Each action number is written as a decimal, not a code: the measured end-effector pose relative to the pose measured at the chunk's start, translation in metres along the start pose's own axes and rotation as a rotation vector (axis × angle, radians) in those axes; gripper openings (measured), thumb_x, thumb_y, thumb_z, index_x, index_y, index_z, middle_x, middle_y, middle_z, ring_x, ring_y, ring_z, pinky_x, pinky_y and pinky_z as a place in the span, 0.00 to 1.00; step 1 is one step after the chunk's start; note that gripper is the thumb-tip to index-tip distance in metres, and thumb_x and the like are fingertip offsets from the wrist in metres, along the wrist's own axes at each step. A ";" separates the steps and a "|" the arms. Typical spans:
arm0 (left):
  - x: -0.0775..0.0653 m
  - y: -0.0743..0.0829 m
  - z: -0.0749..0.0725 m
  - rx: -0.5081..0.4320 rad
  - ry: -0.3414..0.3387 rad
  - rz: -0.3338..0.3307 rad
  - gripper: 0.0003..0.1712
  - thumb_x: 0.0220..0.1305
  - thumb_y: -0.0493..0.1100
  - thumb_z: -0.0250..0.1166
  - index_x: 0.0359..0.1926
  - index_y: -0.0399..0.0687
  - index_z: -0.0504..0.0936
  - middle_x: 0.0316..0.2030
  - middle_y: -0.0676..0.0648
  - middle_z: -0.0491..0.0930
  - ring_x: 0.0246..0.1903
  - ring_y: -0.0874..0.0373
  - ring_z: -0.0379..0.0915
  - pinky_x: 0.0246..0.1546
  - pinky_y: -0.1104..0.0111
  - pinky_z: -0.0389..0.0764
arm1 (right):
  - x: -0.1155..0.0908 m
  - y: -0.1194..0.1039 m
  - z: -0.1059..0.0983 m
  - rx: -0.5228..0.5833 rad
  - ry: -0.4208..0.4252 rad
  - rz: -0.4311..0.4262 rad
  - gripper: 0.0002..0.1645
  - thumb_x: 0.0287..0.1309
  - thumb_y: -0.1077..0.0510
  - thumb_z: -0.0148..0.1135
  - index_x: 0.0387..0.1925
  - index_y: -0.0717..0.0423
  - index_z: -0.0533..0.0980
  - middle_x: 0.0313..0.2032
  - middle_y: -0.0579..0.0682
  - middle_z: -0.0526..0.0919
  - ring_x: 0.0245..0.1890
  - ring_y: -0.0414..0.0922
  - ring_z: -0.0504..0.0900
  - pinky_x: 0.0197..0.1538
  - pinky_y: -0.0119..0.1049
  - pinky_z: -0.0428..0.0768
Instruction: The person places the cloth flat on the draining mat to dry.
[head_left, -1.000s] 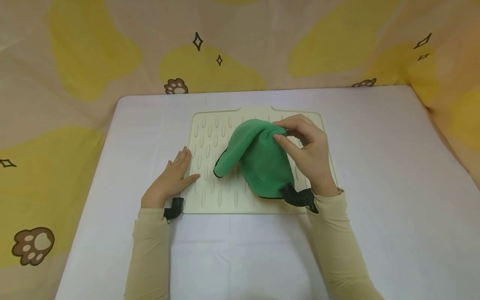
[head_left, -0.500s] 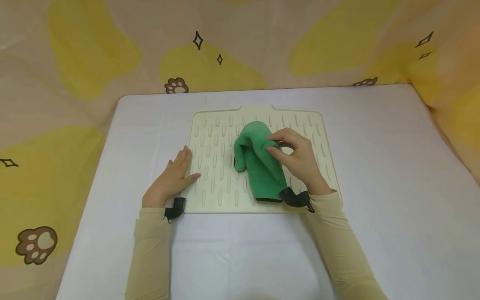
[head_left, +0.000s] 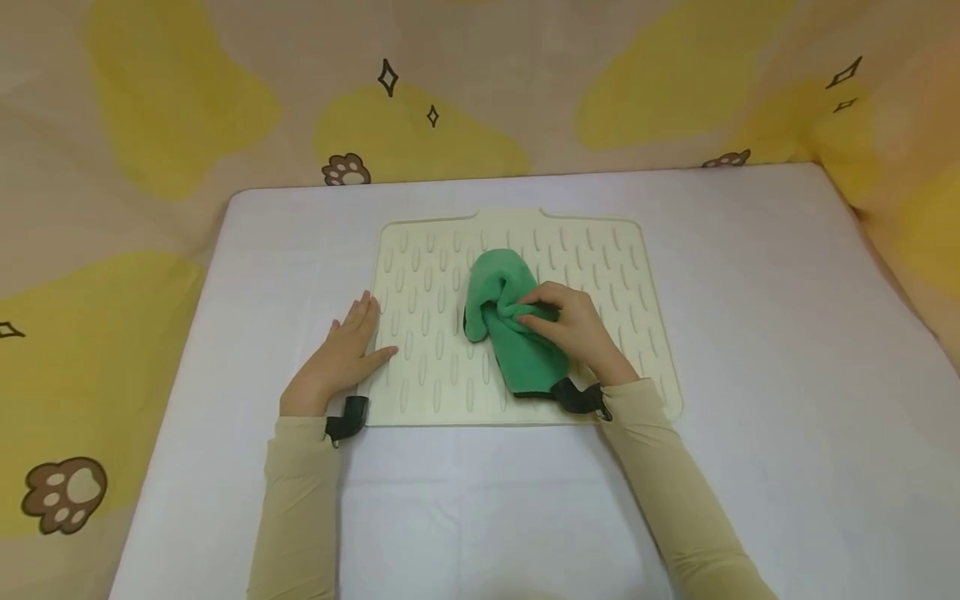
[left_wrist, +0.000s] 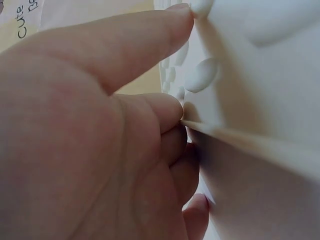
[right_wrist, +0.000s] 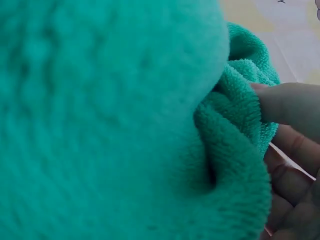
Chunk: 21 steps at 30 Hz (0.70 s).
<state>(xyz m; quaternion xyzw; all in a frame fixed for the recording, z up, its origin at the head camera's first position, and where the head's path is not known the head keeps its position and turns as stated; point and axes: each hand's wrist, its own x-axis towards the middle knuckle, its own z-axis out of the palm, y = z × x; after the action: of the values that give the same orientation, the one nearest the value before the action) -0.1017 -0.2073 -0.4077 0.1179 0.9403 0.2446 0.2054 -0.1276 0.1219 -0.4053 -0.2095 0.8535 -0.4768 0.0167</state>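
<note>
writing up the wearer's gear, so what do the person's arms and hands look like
The left sleeve and right sleeve are long, plain and beige, with light wrinkles. The left black piece and right black piece, at the sleeve ends, are bent like an elbow. The left hand and right hand are bare, without gloves.

Green cloth (right_wrist: pixel 110 125) blurred in right-wrist view, mat (head_left: pixel 423 358) partly covered, sleeves (head_left: pixel 300 517) cropped below

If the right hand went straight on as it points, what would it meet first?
The right hand would probably meet the left fold of the green cloth it pinches, with the cream mat beyond. Its height above the mat is unclear, and that fold may slide along.
</note>
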 end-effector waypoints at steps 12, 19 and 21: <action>-0.003 0.003 -0.004 -0.048 0.001 -0.012 0.44 0.70 0.51 0.53 0.71 0.29 0.40 0.71 0.34 0.29 0.70 0.41 0.23 0.67 0.46 0.32 | -0.001 0.002 -0.009 0.196 0.006 0.027 0.09 0.59 0.60 0.63 0.41 0.61 0.81 0.40 0.52 0.82 0.43 0.44 0.78 0.51 0.40 0.76; 0.000 0.021 -0.011 -0.049 0.209 0.018 0.28 0.70 0.47 0.54 0.62 0.30 0.67 0.62 0.31 0.62 0.62 0.38 0.59 0.62 0.49 0.60 | 0.004 0.003 -0.026 0.344 0.185 0.050 0.13 0.63 0.63 0.58 0.45 0.71 0.77 0.43 0.62 0.80 0.41 0.44 0.80 0.47 0.33 0.78; 0.006 0.027 -0.010 -0.082 0.273 0.030 0.23 0.70 0.46 0.55 0.56 0.31 0.73 0.54 0.34 0.69 0.54 0.39 0.67 0.56 0.50 0.69 | 0.005 0.005 -0.032 0.337 0.216 0.071 0.14 0.63 0.63 0.58 0.46 0.72 0.77 0.43 0.62 0.81 0.40 0.45 0.80 0.47 0.32 0.78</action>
<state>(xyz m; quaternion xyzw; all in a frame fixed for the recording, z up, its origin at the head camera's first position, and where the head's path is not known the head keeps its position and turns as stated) -0.1078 -0.1864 -0.3875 0.0890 0.9468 0.2995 0.0767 -0.1414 0.1480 -0.3917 -0.1214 0.7655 -0.6315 -0.0232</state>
